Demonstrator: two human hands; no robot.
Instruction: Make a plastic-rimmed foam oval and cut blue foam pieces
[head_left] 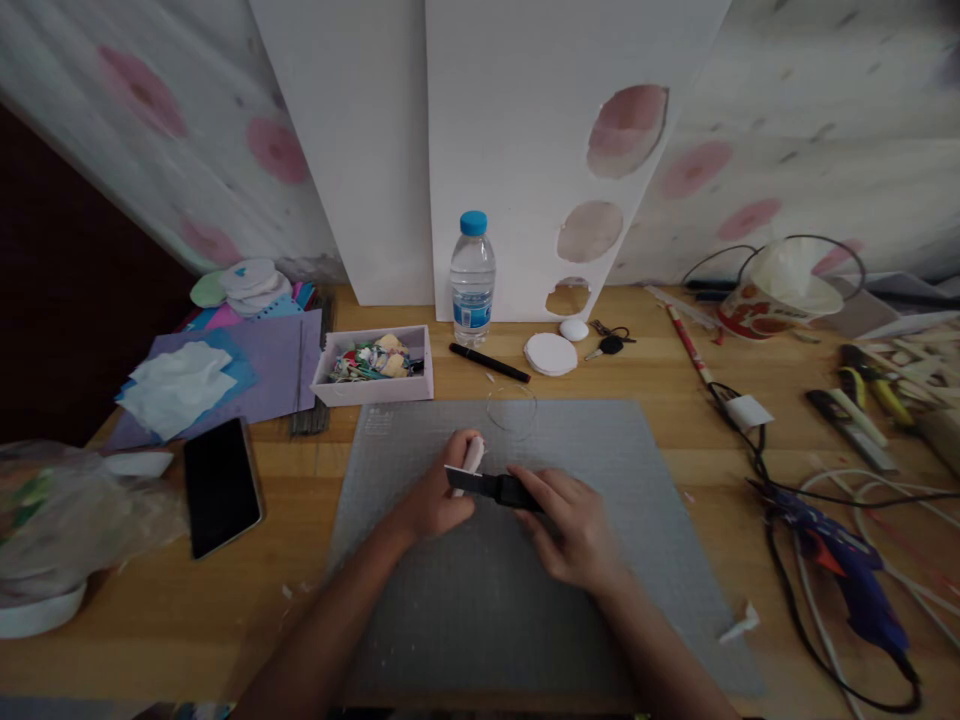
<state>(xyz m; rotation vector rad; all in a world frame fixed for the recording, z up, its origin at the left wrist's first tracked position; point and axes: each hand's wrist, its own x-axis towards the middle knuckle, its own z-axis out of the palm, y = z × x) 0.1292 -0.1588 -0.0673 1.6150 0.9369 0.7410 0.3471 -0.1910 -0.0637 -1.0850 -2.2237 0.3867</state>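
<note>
My left hand [433,497] grips a small white foam piece [473,453] upright over the grey cutting mat [465,600]. In my right hand [571,527] is a black utility knife [491,486], whose blade end lies against the white piece near my left fingers. Both hands meet at the middle of the mat.
A pink box of scraps [373,363], a water bottle [472,279], a black marker [489,362] and white foam discs [550,353] lie beyond the mat. A phone [222,485] and coloured paper [225,375] are left; a blue glue gun [855,575], cables and tools are right. White boards [525,150] lean behind.
</note>
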